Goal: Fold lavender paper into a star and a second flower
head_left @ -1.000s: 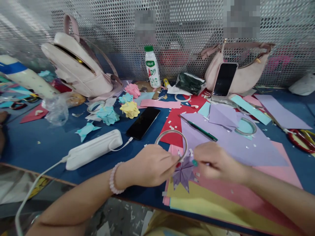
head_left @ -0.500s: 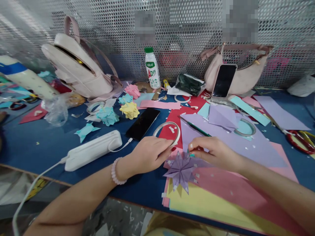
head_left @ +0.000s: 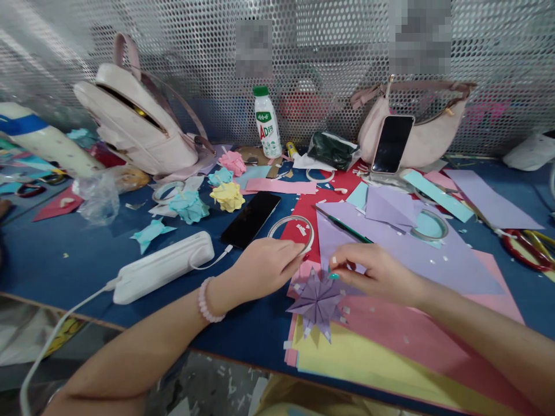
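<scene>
In the head view, my left hand (head_left: pixel 271 263) is closed on a roll of tape (head_left: pixel 311 236), which stands tilted over red paper. My right hand (head_left: pixel 368 268) is pinched close to the left one, thumb and index finger together. A tiny white bit shows at its index fingertip, but whatever lies between the fingers is too small to make out. Just below both hands lies a folded purple paper star (head_left: pixel 317 301) with small white pieces on several of its points. Under the star are sheets of pink paper (head_left: pixel 390 323) and yellow paper (head_left: pixel 342 358).
A black phone (head_left: pixel 251 219) and a white power bank (head_left: pixel 165 267) lie to the left. Folded paper shapes (head_left: pixel 189 205) sit behind them. A dark pencil (head_left: pixel 342 222) rests on purple paper. Farther back stand a bottle (head_left: pixel 266 124) and two bags. Red-handled scissors (head_left: pixel 526 251) lie far right.
Both hands stay almost in place over the star. The fingers of my right hand have shifted slightly, and the whole view has moved a little.
</scene>
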`<state>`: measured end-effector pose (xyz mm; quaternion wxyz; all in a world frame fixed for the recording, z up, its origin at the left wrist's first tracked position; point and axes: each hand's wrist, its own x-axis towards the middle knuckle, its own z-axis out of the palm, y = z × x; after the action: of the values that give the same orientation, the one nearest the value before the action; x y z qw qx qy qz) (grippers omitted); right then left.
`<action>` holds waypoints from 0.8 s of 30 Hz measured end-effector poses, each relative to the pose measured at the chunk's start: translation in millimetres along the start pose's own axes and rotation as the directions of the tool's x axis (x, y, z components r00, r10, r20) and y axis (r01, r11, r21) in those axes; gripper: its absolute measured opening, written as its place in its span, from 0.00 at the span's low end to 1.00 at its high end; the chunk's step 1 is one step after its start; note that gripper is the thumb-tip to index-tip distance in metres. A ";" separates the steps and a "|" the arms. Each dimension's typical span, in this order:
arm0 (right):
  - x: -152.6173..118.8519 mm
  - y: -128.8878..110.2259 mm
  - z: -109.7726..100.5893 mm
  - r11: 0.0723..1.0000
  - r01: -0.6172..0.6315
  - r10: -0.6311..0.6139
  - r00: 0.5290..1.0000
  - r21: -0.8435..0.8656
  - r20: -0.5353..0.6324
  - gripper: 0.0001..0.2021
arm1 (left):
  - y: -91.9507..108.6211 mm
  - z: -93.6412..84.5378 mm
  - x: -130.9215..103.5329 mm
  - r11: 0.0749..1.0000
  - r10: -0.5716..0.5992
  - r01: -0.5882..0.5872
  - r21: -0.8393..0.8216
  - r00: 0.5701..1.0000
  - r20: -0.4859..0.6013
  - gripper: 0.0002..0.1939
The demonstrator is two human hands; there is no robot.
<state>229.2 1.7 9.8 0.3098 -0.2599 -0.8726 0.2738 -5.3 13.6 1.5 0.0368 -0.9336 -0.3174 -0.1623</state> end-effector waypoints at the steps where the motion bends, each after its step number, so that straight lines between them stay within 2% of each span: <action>1: -0.3 0.2 0.2 1.000 0.002 -0.002 1.000 -0.007 0.000 0.06 | -0.9 0.7 1.1 1.000 -0.018 0.018 0.018 0.999 0.050 0.13; 4: -1.4 0.6 1.1 0.999 0.000 0.001 1.000 -0.032 0.010 0.07 | -4.9 3.8 3.1 0.994 -0.092 0.081 0.077 0.983 0.156 0.11; 8: -2.1 -0.1 2.6 0.999 -0.009 0.010 1.000 -0.031 0.021 0.07 | -8.9 7.1 1.8 0.987 -0.155 0.144 0.074 0.973 0.170 0.20; 12: -1.5 -0.8 4.7 0.999 -0.008 0.009 1.000 -0.054 0.029 0.08 | -7.4 6.2 1.2 0.993 -0.117 0.113 0.032 0.979 0.167 0.20; 14: -1.3 -1.0 6.5 0.998 -0.011 0.013 0.999 -0.063 0.035 0.08 | -5.5 4.5 1.8 0.998 -0.066 0.066 0.007 0.991 0.113 0.17; 16: -1.5 -2.2 8.6 0.997 -0.028 0.032 0.997 -0.071 0.065 0.09 | -2.9 2.0 2.2 0.999 0.031 -0.031 -0.017 0.999 0.031 0.14; 19: -2.3 -6.8 10.7 0.993 -0.030 0.050 0.984 -0.115 0.173 0.10 | 3.1 -2.2 1.1 0.977 0.212 -0.212 0.013 0.975 -0.068 0.12; 24: -2.2 -18.8 11.2 0.973 0.037 0.046 0.937 -0.229 0.347 0.08 | 11.9 -6.4 -1.7 0.942 0.331 -0.322 0.091 0.938 -0.105 0.08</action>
<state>217.7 -16.7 13.6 0.1166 -0.2436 -0.9391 0.2124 -1.2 2.0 7.5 0.1158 -0.9600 -0.1611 -0.1977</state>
